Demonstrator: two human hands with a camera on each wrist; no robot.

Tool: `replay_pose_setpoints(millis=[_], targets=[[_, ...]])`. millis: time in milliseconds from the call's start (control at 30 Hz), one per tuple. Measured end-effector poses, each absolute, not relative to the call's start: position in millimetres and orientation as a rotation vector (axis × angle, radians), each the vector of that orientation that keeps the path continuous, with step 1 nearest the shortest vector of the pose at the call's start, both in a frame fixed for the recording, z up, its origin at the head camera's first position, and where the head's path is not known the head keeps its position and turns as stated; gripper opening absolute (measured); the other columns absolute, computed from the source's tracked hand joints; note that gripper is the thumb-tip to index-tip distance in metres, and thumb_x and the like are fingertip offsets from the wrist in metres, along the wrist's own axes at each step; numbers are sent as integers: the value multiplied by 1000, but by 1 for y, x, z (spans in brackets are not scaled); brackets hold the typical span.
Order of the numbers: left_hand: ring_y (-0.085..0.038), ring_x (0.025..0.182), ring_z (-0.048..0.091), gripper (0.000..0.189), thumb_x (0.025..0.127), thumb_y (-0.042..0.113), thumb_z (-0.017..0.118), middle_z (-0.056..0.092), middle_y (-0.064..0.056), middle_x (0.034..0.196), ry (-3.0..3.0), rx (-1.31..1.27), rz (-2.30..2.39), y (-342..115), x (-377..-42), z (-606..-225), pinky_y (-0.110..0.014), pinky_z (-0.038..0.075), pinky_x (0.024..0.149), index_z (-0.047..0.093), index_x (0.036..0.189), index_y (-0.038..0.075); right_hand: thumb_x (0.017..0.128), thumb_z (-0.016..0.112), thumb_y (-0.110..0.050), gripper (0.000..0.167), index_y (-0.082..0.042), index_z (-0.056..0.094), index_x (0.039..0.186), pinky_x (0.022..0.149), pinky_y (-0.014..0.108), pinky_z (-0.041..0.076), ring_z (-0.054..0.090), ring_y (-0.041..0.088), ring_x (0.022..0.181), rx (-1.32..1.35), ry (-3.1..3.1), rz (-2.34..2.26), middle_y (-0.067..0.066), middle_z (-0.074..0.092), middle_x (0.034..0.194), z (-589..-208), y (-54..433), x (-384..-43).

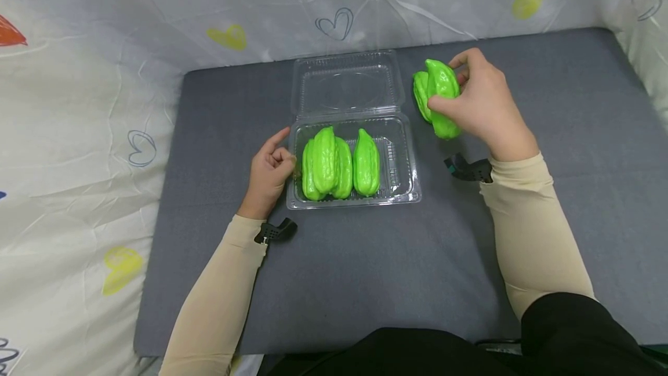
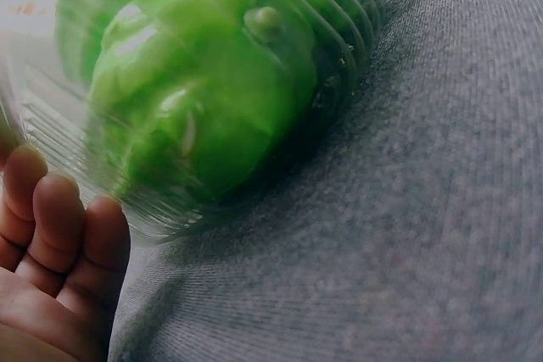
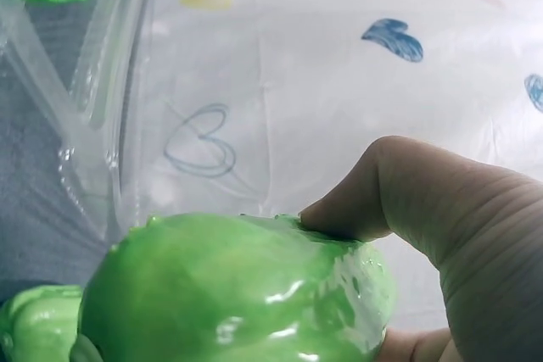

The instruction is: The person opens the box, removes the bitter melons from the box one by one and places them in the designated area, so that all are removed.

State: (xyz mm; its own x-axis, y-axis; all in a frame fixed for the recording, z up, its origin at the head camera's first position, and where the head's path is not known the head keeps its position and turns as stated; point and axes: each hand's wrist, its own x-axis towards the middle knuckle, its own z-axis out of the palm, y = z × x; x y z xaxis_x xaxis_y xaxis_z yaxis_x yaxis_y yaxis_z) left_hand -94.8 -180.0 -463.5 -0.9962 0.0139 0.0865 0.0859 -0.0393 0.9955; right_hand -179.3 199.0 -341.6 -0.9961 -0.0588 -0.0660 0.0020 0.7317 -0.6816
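Note:
My right hand [image 1: 487, 100] grips a bright green, ribbed bitter melon [image 1: 442, 83] between thumb and fingers, right of a clear plastic clamshell container [image 1: 402, 190]. Just left of the held one, a second bitter melon [image 1: 420, 89] is partly hidden behind it. Several bitter melons [image 1: 367, 164] lie in the container's base, one on top of others at the left. The container's lid [image 1: 347, 86] is folded back. My left hand [image 1: 268, 173] holds the container's left edge, its index finger stretched out. The left wrist view shows its other fingertips [image 2: 106, 222] bent beside the clear wall.
A grey cloth covers the table [image 1: 355, 271]. Behind it and at the left hangs a white sheet [image 1: 282, 4] printed with hearts and writing. Black wrist straps [image 1: 469, 170] sit on both forearms.

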Motion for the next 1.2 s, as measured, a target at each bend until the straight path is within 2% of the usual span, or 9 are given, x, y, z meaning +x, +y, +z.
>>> replay_pose_setpoints(millis=[200, 400, 700, 967, 1200], targets=[[-9, 63, 57, 70, 90, -11, 54, 60, 4, 72, -2140, -113, -2227, -180, -95, -464, -22, 50, 66, 42, 158, 0, 87, 71, -33, 79, -6, 38, 153, 73, 35, 50, 59, 29, 103, 47, 2834, -1122, 16, 55, 128, -345, 210, -186], [-8, 63, 56, 70, 90, -11, 54, 60, 5, 72, -2145, -99, -2224, -180, -96, -463, -21, 49, 65, 42, 158, 0, 87, 70, -33, 72, -6, 43, 148, 74, 35, 48, 55, 27, 103, 89, 2873, -1141, 14, 54, 126, -350, 219, -192], [-8, 63, 55, 70, 89, -10, 54, 60, 5, 71, -2127, -84, -2241, -179, -95, -462, -21, 49, 66, 43, 157, 0, 88, 70, -34, 71, -7, 47, 149, 73, 31, 48, 55, 25, 103, 119, 2918, -1157, 13, 55, 128, -354, 225, -197], [-8, 63, 54, 70, 89, -11, 54, 60, 5, 71, -2136, -86, -2230, -179, -95, -463, -21, 48, 66, 43, 158, 0, 87, 70, -33, 68, -10, 51, 148, 73, 27, 47, 52, 16, 99, 182, 2942, -1203, -1, 54, 117, -361, 230, -204], [-8, 64, 54, 70, 89, -11, 53, 60, 5, 72, -2140, -98, -2223, -180, -96, -464, -21, 48, 66, 43, 157, 0, 87, 70, -34, 67, -11, 51, 146, 78, 26, 44, 50, 11, 100, 238, 2928, -1250, -9, 52, 113, -370, 235, -210]])
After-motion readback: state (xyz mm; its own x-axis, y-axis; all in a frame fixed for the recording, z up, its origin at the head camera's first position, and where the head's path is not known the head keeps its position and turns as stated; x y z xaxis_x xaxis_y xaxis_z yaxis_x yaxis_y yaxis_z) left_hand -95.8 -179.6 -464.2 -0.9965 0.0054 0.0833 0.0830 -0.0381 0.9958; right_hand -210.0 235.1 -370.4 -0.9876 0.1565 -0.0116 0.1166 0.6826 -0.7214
